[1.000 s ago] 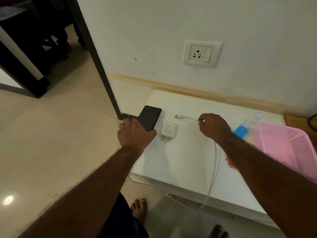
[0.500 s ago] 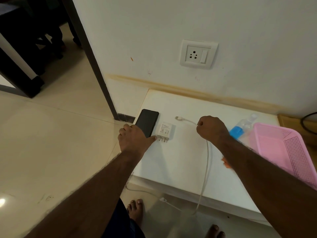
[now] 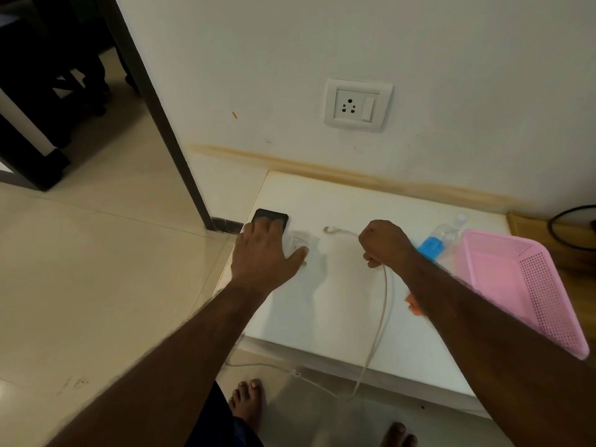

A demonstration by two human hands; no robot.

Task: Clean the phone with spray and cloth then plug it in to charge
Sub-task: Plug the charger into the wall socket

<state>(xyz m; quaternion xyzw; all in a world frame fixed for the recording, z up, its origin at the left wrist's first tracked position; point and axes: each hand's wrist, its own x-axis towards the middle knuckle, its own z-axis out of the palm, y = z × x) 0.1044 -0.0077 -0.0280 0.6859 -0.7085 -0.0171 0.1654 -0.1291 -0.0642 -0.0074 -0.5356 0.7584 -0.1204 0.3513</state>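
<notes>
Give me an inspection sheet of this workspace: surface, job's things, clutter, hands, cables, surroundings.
Surface: white table against the wall.
Job's things: phone flat at the table's far left corner; adapter beside it; spray bottle lying by the basket; orange cloth mostly hidden behind the right forearm.
Clutter: pink basket at the table's right end.
Hands: left hand open, fingers on the phone; right hand grips the cable.
Cables: white cable runs off the front edge to the floor; black cord far right.
Surroundings: wall socket with nothing plugged in; doorway left; bare feet below.
</notes>
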